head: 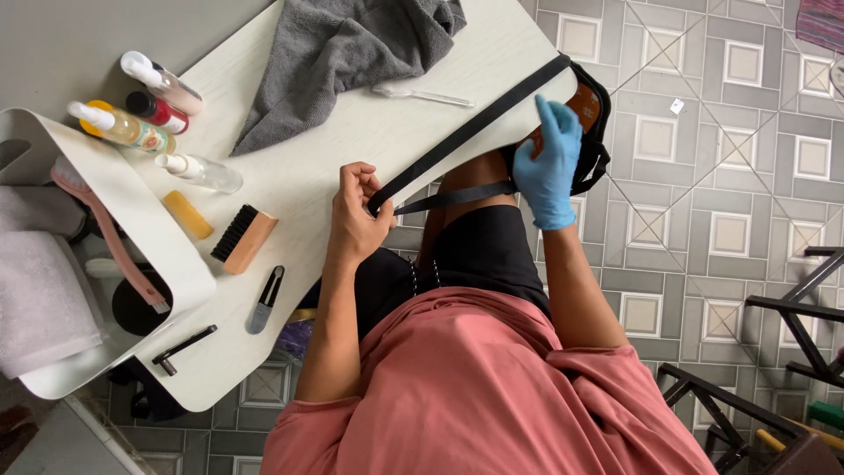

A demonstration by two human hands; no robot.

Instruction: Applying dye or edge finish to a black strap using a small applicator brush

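My left hand [359, 214], bare, pinches a long black strap [475, 126] that runs diagonally over the white table [352, 149]. At the table's far right edge, my right hand [549, 169] in a blue glove grips a black and brown bag [591, 119] to which the strap leads. A second, shorter strap [457, 196] hangs below the table edge between my hands, over my lap.
A grey towel [352, 44] lies at the table's top, a clear plastic brush [422, 95] beside it. Left are several bottles [158, 97], a yellow bar [187, 214], a wooden brush [244, 237], a small metal tool [264, 301] and a white caddy [132, 202]. Dark chair frames [791, 317] stand right.
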